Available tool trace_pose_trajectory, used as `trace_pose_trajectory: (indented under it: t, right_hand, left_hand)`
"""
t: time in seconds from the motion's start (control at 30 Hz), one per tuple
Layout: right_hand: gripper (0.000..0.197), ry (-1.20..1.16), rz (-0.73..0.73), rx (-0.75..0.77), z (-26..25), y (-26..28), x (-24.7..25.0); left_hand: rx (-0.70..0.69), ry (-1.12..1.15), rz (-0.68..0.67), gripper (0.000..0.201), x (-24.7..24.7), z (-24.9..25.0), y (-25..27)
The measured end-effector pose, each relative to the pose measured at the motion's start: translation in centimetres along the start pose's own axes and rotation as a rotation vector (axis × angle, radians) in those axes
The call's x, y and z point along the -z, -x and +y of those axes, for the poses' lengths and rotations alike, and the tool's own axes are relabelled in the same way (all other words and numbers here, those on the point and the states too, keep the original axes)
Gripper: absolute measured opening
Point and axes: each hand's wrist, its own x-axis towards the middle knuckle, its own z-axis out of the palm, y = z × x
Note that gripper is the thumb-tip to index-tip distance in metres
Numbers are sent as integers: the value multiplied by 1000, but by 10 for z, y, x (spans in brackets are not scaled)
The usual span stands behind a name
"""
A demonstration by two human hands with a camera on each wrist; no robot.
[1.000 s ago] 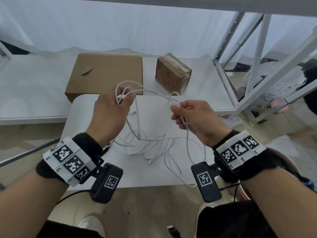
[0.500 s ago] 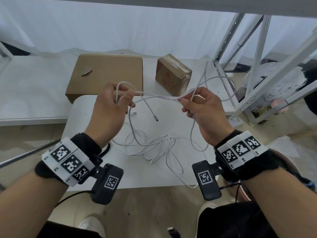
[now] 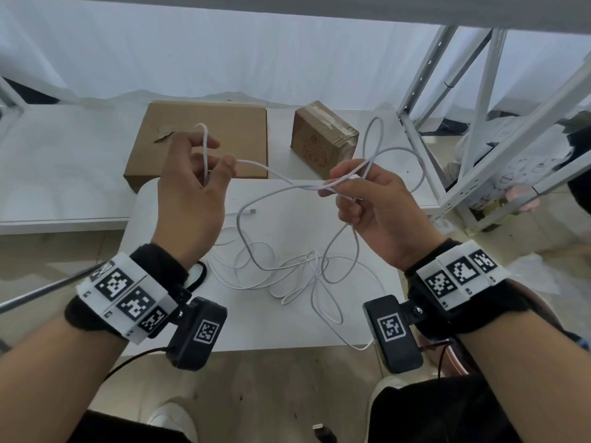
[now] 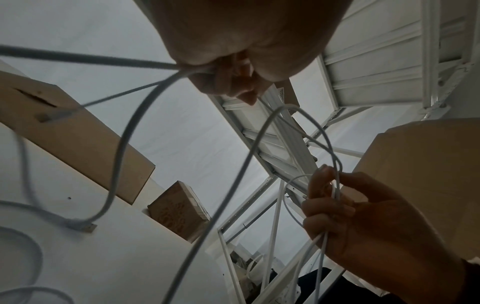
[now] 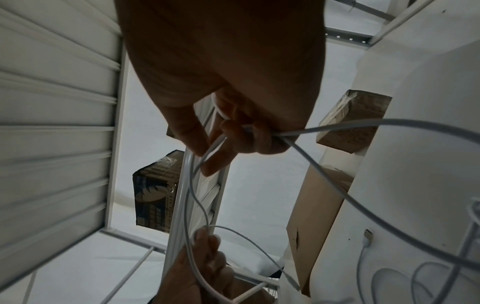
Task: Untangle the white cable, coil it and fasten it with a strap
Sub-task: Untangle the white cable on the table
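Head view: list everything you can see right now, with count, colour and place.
cable: one, white, stretched between both hands, the rest tangled on the table
table: one, white, under the hands
flat box: one, brown, behind the table, left
small box: one, brown, taped, right of the flat box
shelf frame: one, white metal, far right
wrist cameras: two, black, under the wrists
marker bands: two, white with black codes, on the wrists
left hand: grips the cable
right hand: pinches the cable
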Motion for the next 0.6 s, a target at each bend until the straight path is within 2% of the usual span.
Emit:
trace_pose_trajectory:
  t: [0.1,0.2,0.37,0.43,0.5,0.53,0.6]
  right_hand:
    - [14,-83,-65,3,0,-1,2]
    - [15,-127,-140,32,0,-1,1]
    - [17,-137,-151,70,2,-2,1]
    - [16,-133,-110,81,2,-3,3]
    - [13,-86,-32,82,2,-3,5]
    - [11,-51,10,74,2,-3,5]
    - [11,8,74,56,4,-3,4]
  left_hand:
    - [-31,-114,-144,11,-1,-3,0]
    - [-15,-166,-296,34,-3,3,4]
    - [103,42,-613,73,-1,15,12]
    - [71,34,-710,69,0,22,15]
    - [58,36,-757,46,-2,29,18]
    - [76,60,-755,43,-3,30,20]
    - [72,153,-719,56,-5,31,22]
